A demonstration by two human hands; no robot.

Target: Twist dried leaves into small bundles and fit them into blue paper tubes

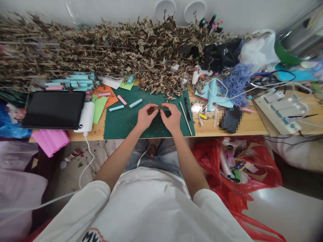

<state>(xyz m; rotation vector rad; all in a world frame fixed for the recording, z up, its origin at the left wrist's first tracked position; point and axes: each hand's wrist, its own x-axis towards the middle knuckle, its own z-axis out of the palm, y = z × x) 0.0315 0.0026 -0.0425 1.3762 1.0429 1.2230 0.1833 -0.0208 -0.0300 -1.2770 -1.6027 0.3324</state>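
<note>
Over a green cutting mat [118, 124], both hands meet with fingertips pinched on a small clump of dried leaves [157, 108]. My left hand [146, 117] has its thumb and fingers curled round the clump's left end. Opposite it, my right hand [172, 117] grips the right end the same way. The clump is partly hidden by the fingers. Just beyond lies a heap of loose dried leaves [163, 82]. Blue paper rolls [135, 103] and a pink paper roll [122, 100] rest on the mat. To the right are a thin wooden stick [186, 118] and a black pen [188, 108].
Dried leafy stalks [101, 47] pile along the wall. At left are a black tablet [54, 110], a white power bank [85, 117] and stacked paper rolls [75, 81]. A glue gun [200, 74], blue yarn [237, 82] and power strip [280, 111] lie right. A red bag [270, 168] hangs below.
</note>
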